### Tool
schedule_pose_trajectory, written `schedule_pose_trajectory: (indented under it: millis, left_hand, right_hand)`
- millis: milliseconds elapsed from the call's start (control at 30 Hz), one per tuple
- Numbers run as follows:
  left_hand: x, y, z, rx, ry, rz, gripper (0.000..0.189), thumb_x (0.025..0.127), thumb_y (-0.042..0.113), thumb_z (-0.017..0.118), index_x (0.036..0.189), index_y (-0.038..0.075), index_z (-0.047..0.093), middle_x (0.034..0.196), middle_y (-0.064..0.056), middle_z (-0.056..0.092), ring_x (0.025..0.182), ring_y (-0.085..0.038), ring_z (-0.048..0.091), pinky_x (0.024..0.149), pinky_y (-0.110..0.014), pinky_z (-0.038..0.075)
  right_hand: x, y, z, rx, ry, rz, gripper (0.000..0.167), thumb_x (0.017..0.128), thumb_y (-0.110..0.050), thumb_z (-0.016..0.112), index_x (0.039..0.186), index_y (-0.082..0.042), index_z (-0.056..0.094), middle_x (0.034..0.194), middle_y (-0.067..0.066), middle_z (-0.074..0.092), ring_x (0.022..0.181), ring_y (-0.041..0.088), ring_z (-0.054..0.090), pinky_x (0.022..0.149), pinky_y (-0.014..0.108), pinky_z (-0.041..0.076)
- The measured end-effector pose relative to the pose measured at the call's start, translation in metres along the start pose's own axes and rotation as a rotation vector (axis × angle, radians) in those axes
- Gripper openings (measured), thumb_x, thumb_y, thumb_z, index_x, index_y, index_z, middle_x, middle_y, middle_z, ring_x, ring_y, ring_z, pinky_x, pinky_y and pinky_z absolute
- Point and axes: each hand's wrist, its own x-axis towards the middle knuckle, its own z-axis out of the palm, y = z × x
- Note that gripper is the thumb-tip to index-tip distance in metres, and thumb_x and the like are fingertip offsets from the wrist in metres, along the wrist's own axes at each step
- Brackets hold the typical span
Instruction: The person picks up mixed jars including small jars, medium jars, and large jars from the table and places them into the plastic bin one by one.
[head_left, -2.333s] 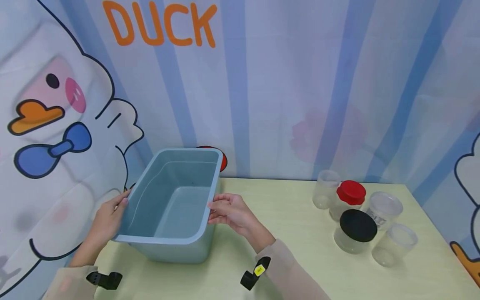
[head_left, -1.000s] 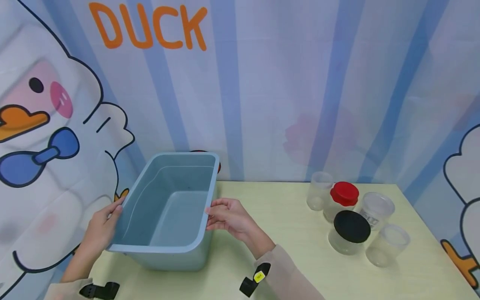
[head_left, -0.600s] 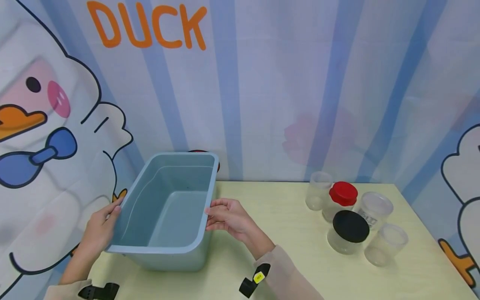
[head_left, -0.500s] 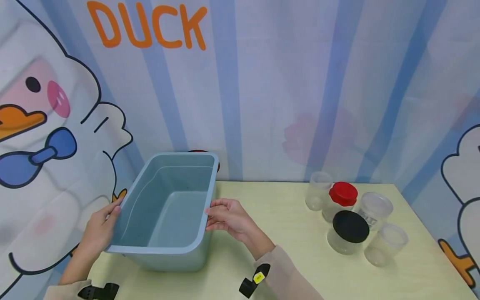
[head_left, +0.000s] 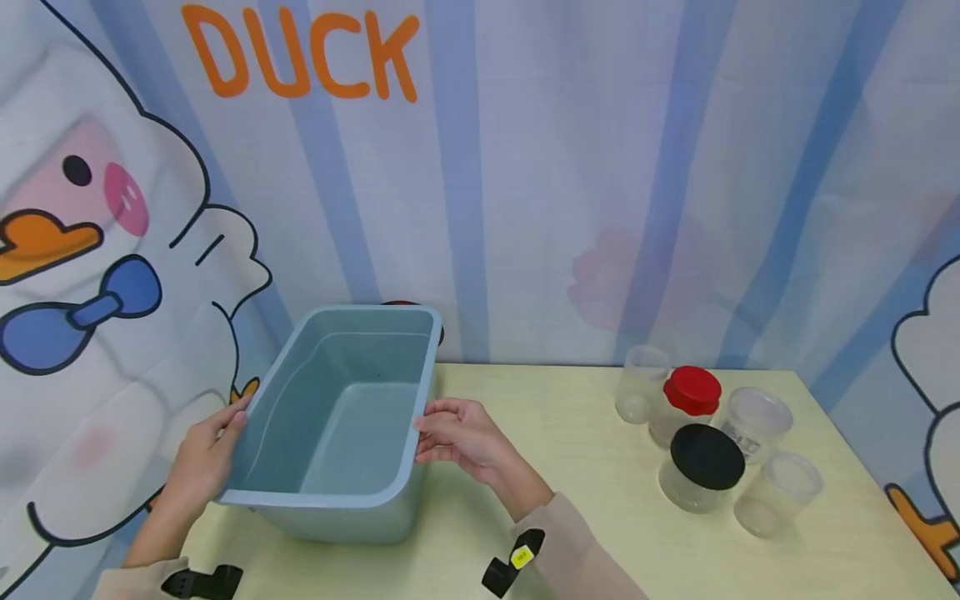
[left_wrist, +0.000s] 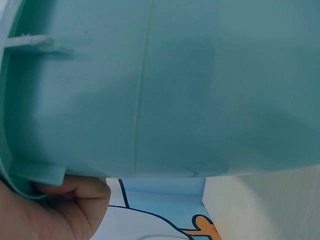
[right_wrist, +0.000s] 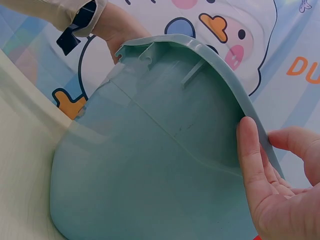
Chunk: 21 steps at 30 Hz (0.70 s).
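Observation:
A light blue plastic storage bin [head_left: 360,433] stands at the left part of the table in the head view, its inside bare. My left hand [head_left: 201,458] grips its left rim near the front corner; the left wrist view shows curled fingers [left_wrist: 92,192] under the rim. On the opposite side my right hand [head_left: 465,437] pinches the right rim. The right wrist view shows that thumb [right_wrist: 290,140] on the outer edge and fingers [right_wrist: 248,145] beneath the lip, against the bin's wall [right_wrist: 150,165].
Several clear containers stand on the right of the pale table [head_left: 555,467]: a jar with a red lid [head_left: 692,390], a jar with a black lid [head_left: 707,457], a clear-lidded tub [head_left: 759,417] and two clear cups. A printed cloth [head_left: 525,167] hangs behind the table.
Compared with the earliest frame, the head view has shifted slightly and the bin appears a little lower in it. Both hands keep their hold on the rim, with almost no motion lately.

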Motion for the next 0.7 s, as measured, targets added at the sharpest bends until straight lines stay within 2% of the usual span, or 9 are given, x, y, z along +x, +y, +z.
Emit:
schedule_pose_trajectory:
  millis: [200, 700]
  left_hand:
    - [0.0003, -0.0030, 0.0010, -0.005, 0.015, 0.011, 0.053, 0.112, 0.026, 0.026, 0.150, -0.010, 0.030, 0.144, -0.042, 0.035, 0.121, -0.060, 0.046, 0.090, -0.071, 0.044]
    - [0.0002, -0.0011, 0.0002, -0.012, -0.003, -0.009, 0.054, 0.112, 0.027, 0.025, 0.151, -0.009, 0.029, 0.145, -0.042, 0.033, 0.122, -0.060, 0.044, 0.091, -0.072, 0.042]
  right_hand:
    - [-0.0002, 0.0002, -0.0002, 0.004, -0.004, -0.001, 0.008, 0.095, 0.005, 0.059, 0.102, 0.003, 0.057, 0.080, 0.008, 0.069, 0.065, 0.017, 0.066, 0.063, 0.028, 0.060]
    - [0.0012, 0.0019, -0.0014, -0.007, -0.007, -0.001, 0.007, 0.095, 0.004, 0.059, 0.101, 0.000, 0.057, 0.080, 0.008, 0.069, 0.065, 0.017, 0.067, 0.064, 0.028, 0.060]
